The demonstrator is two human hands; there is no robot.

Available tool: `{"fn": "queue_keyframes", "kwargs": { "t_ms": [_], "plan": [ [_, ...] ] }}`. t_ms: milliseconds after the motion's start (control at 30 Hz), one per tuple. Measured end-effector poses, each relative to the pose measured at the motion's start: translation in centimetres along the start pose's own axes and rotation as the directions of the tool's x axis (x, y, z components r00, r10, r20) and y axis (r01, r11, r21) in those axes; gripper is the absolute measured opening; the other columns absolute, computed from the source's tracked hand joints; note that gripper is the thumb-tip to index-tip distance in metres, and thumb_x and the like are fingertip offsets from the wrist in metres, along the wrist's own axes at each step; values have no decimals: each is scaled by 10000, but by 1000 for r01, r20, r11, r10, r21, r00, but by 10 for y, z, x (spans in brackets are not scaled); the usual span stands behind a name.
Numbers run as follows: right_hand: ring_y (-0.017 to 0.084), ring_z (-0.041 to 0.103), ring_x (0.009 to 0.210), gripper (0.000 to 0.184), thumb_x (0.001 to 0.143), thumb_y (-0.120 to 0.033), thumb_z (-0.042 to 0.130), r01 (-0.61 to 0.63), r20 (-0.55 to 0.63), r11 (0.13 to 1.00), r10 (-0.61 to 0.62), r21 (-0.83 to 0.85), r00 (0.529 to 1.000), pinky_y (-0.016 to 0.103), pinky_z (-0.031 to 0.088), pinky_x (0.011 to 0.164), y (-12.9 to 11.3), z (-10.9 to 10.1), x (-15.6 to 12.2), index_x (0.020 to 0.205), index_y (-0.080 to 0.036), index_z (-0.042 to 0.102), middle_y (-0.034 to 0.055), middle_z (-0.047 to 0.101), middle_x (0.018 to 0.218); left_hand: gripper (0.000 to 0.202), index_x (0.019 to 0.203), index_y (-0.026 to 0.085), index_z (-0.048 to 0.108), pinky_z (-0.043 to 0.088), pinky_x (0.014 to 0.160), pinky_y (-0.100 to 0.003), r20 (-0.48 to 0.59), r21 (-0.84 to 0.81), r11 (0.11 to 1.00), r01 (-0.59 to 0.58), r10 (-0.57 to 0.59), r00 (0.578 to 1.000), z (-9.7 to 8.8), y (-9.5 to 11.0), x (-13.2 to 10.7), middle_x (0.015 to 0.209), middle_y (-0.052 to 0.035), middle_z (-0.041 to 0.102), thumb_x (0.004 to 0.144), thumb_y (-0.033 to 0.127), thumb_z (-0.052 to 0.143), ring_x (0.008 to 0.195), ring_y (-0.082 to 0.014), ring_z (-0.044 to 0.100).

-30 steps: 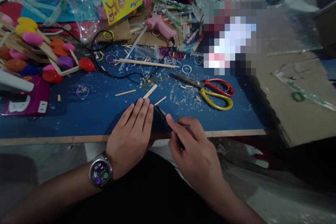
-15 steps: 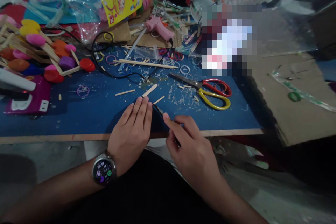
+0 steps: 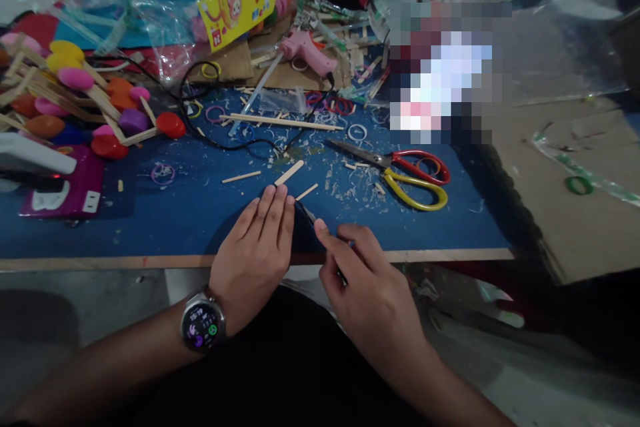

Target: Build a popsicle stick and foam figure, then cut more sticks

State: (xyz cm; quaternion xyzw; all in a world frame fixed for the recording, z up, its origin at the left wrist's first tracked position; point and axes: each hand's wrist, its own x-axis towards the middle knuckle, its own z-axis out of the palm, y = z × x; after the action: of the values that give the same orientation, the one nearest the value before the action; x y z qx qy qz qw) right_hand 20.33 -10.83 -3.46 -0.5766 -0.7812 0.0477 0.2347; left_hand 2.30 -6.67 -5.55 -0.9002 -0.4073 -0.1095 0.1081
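My left hand (image 3: 257,233) lies flat near the table's front edge, fingers stretched out together and pressing on a wooden craft stick (image 3: 290,173). The stick's rounded end sticks out beyond the fingertips; the rest is hidden under them. My right hand (image 3: 367,277) is closed around a slim dark craft knife (image 3: 306,212), its thumb along the top. The knife's tip reaches to beside the left fingers, and most of its handle is hidden in the palm. Close to the tip lies a short cut stick piece (image 3: 307,192). Another thin piece (image 3: 241,177) lies to the left.
Scissors (image 3: 390,163) with red and yellow handles lie to the right. Behind are a long wooden stick (image 3: 285,122), a pink glue gun (image 3: 310,53) and its black cord. Stick models with coloured pieces (image 3: 107,117) stand left; cardboard (image 3: 575,213) lies right. Shavings dot the blue table.
The whole view has shifted slightly, so things sit a little further right. Both hands keep nearly the same pose, with the craft knife still beside the left fingers.
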Motion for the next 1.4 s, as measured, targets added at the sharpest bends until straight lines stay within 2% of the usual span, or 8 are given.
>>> {"fn": "queue_keyframes", "kwargs": {
  "t_ms": [500, 700, 800, 867, 1000, 1133, 1233, 1400],
  "plan": [
    [173, 701, 824, 386, 970, -90, 499, -64, 33, 996, 62, 59, 998, 255, 597, 594, 7, -8, -6, 1310, -145, 672, 107, 675, 1060, 595, 1518, -69, 413, 472, 1178, -536, 43, -100, 995, 21, -17, 999, 0, -2, -2, 1573, -304, 450, 986, 185, 494, 1495, -393, 440],
    [208, 698, 966, 354, 982, -148, 528, -92, -43, 988, 97, 121, 994, 307, 634, 742, 20, -15, -3, 1314, -154, 652, 130, 671, 1118, 811, 1477, -89, 461, 452, 1179, -546, 66, -202, 978, 51, -38, 997, -9, -6, 2, 1553, -313, 482, 986, 550, 545, 1482, -408, 458],
    [249, 693, 1031, 350, 985, -176, 532, -104, -75, 989, 112, 104, 991, 381, 631, 809, 30, -19, 4, 1319, -189, 637, 135, 688, 1144, 747, 1438, -28, 532, 509, 1118, -512, 6, -234, 970, 60, -60, 998, -13, -11, 6, 1480, -272, 586, 1029, 592, 451, 1415, -376, 547],
    [270, 693, 1049, 345, 979, -185, 535, -103, -84, 991, 110, 86, 990, 423, 621, 846, 38, -22, 11, 1308, -195, 640, 138, 693, 1151, 622, 1406, 35, 580, 546, 1064, -496, -36, -260, 963, 68, -80, 996, -15, -17, 9, 1428, -228, 644, 1051, 531, 452, 1359, -354, 601],
    [286, 699, 1067, 350, 972, -191, 536, -77, -77, 995, 81, 58, 994, 457, 599, 894, 54, -23, 27, 1303, -203, 648, 139, 703, 1168, 339, 1296, 86, 666, 573, 992, -474, -56, -256, 960, 111, -130, 990, -21, -31, 16, 1300, -165, 721, 1025, 256, 555, 1209, -317, 673],
    [301, 706, 1071, 339, 957, -197, 558, -34, -64, 998, 37, 49, 997, 478, 583, 911, 67, -24, 43, 1279, -200, 661, 136, 735, 1182, 166, 1035, 134, 750, 579, 898, -459, -19, -226, 965, 132, -140, 990, -23, -38, 23, 1082, -118, 748, 984, 199, 605, 1026, -286, 668],
    [298, 699, 1103, 332, 947, -190, 564, 18, -64, 998, -13, 67, 998, 482, 567, 941, 73, -26, 58, 1263, -206, 665, 127, 745, 1181, 184, 882, 149, 728, 568, 819, -436, -24, -193, 975, 109, -116, 993, -22, -39, 25, 951, -93, 732, 990, 178, 581, 918, -264, 652],
    [269, 703, 977, 355, 912, -165, 589, 69, 11, 992, -71, 102, 997, 424, 565, 857, 75, -27, 89, 1255, -172, 679, 115, 733, 1070, 186, 909, 140, 682, 535, 753, -439, -37, -143, 984, 103, -109, 993, -23, -42, 23, 927, -87, 700, 1015, 170, 532, 879, -276, 631]
  ]
}}
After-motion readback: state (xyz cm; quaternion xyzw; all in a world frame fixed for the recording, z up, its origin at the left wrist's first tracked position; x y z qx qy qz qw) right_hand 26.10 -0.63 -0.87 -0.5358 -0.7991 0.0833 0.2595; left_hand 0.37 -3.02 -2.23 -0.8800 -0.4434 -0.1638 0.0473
